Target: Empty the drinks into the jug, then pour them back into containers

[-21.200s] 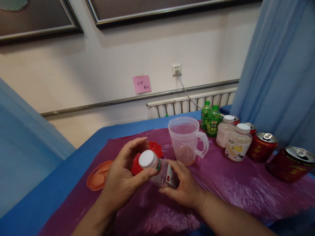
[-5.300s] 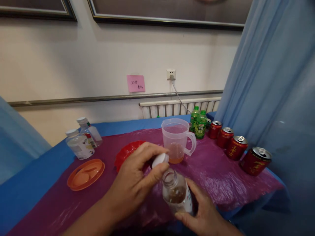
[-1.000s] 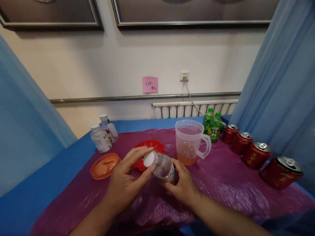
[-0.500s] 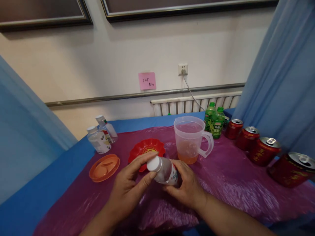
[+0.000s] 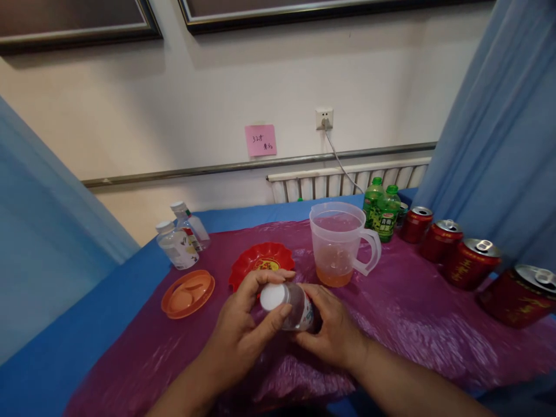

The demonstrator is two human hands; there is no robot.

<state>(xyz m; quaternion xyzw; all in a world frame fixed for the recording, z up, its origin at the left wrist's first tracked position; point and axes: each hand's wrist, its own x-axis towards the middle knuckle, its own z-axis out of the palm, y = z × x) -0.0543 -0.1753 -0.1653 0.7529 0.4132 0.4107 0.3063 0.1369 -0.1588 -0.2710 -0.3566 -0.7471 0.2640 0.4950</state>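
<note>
A clear plastic bottle (image 5: 296, 307) with a white screw cap (image 5: 273, 296) is tilted towards the left above the purple sheet. My right hand (image 5: 332, 324) wraps around its labelled body from the right. At the cap end, my left hand (image 5: 249, 315) has its thumb below and its fingers above, closed about the cap and neck. Behind my left fingers lies a red scalloped plate (image 5: 247, 267) with a yellow print, partly covered. Just beyond my right hand stands a translucent measuring jug (image 5: 332, 249) with a little orange liquid at the bottom.
Two capped bottles (image 5: 177, 248) stand at the left, behind an orange divided dish (image 5: 204, 296). Two green bottles (image 5: 384, 217) and several red cans (image 5: 471, 263) line the right side. Purple plastic sheeting (image 5: 403, 324) covers much of the blue table (image 5: 56, 324).
My left hand has shifted slightly right, and its fingers reach further over the cap end. My right hand keeps its hold on the bottle. The view has moved a little.
</note>
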